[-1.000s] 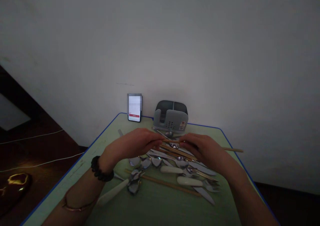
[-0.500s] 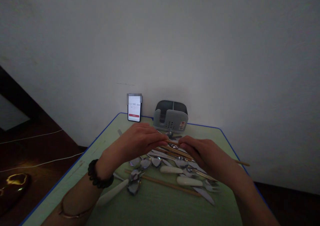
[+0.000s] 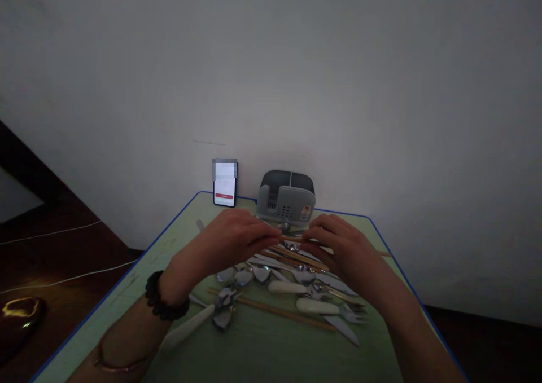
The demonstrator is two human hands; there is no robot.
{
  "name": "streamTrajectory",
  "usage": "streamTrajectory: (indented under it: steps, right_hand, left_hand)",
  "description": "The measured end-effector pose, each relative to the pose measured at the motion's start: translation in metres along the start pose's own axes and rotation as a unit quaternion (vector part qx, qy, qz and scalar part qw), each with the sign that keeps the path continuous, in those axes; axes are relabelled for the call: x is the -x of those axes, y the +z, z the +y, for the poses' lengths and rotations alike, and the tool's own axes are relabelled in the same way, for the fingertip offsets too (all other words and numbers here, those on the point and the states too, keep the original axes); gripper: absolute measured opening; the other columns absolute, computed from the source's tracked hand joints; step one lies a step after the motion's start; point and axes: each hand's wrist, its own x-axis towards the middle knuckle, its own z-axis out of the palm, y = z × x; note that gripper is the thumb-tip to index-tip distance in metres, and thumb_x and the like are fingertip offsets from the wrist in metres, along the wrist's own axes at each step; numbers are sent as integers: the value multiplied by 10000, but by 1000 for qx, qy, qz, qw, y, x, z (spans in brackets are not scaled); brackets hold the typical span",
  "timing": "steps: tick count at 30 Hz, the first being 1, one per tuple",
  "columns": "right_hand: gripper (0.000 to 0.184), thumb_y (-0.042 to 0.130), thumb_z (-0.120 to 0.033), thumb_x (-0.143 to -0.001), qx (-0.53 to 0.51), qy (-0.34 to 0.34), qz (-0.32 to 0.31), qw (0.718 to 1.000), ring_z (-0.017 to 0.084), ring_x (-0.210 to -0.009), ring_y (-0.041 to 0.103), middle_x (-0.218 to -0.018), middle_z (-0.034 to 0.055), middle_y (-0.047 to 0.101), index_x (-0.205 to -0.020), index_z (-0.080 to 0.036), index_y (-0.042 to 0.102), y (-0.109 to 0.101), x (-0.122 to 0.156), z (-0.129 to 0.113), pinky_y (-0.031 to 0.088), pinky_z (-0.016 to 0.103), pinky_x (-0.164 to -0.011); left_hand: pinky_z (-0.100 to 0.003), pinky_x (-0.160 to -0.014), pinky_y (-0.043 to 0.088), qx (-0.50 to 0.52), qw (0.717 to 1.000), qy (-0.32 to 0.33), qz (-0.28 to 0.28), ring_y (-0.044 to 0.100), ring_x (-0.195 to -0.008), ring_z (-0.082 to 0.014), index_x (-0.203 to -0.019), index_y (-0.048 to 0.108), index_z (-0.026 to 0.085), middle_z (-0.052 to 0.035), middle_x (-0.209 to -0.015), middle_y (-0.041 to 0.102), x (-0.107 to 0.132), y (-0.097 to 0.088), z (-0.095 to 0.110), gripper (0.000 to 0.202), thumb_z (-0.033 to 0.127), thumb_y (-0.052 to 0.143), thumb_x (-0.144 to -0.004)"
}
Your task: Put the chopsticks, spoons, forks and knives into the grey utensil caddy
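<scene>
A wooden chopstick (image 3: 291,238) is held level above the cutlery, its far tip showing past my right wrist. My left hand (image 3: 237,233) pinches its left end between thumb and fingers. Just beside it, my right hand (image 3: 339,245) grips the same stick with bent fingers. Beneath both hands lies a mixed heap: several spoons (image 3: 261,273), a fork with a white handle (image 3: 315,306), a table knife (image 3: 345,329) and more chopsticks (image 3: 288,313). Part of the heap is hidden by my hands.
A grey cutlery holder (image 3: 292,202) with a divider stands at the back of the green table (image 3: 271,360) against the wall. Left of it a phone (image 3: 224,188) leans upright, its screen lit. Blue edging runs round the tabletop.
My right hand's fingers have lifted and shifted slightly on the chopstick, and its far end has swung up and left. My left hand keeps its pinch. The view has shifted slightly.
</scene>
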Motion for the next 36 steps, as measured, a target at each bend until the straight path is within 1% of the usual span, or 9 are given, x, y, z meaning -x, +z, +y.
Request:
streamTrajectory:
  steps: [6,12,15,17,21,24,28,33,36]
  right_hand:
    - [102,558,-244,-867,-11,20,-28,999,163,-746,583,-813,49,638,-848,-189,642,-2,1,-1,456,274,-670]
    - [127,521,-271,-889,-94,63,88,990,135,-709,584,-844,47,636,-915,-204,626,-9,2,4,464,256,-647]
    - [81,573,-282,-850,-163,104,151,969,122,-641,570,-768,18,623,-861,-208,603,-8,1,8,473,252,-605]
    - [62,594,-271,-832,-225,108,179,952,139,-721,608,-792,19,638,-841,-209,596,-5,0,10,503,280,-680]
    - [46,601,-249,-828,-401,113,216,883,141,-793,653,-903,23,676,-851,-219,574,2,-1,10,546,317,-748]
    - [79,610,-261,-824,-489,140,221,832,127,-731,672,-921,17,695,-840,-218,545,6,-2,9,569,319,-729]
    - [171,571,-375,-848,-530,182,216,800,142,-751,683,-992,50,694,-894,-211,556,17,-5,13,573,348,-755]
    - [245,537,-433,-859,-515,219,236,794,137,-714,676,-902,49,695,-904,-195,576,22,-7,23,568,328,-737]
    - [229,533,-426,-862,-475,220,296,799,122,-656,661,-841,29,682,-867,-200,570,10,-5,34,562,309,-708]
  left_hand:
    - [-211,-586,417,-1,999,-41,3,605,-597,-102,-871,719,211,-5,-688,711,-1,4,-5,300,402,490,-908]
    - [-220,-613,445,15,994,-107,-19,621,-627,-118,-828,707,186,-19,-699,705,1,7,-14,307,388,490,-908]
    - [-254,-743,484,50,992,-112,-33,639,-825,-144,-980,672,198,-38,-913,708,1,11,-16,290,380,453,-924]
    - [-310,-873,473,65,992,-105,-27,589,-1018,-175,-1119,606,193,-70,-1109,651,1,16,-17,318,388,451,-921]
    - [-383,-977,421,77,991,-107,-32,497,-1167,-201,-1292,458,182,-110,-1276,547,1,25,-18,408,370,430,-931]
    - [-356,-876,463,81,985,-128,-82,580,-1026,-198,-1263,472,186,-97,-1151,621,1,27,-20,359,339,365,-956]
    - [-275,-672,448,93,970,-157,-160,613,-745,-169,-1010,566,188,-45,-860,663,1,24,-23,314,351,301,-968]
    - [-253,-615,405,128,963,-169,-167,554,-644,-148,-861,538,181,-20,-731,604,1,23,-30,362,384,258,-966]
    - [-250,-631,413,149,960,-178,-159,555,-656,-146,-875,533,180,-21,-748,609,4,26,-38,352,361,245,-964]
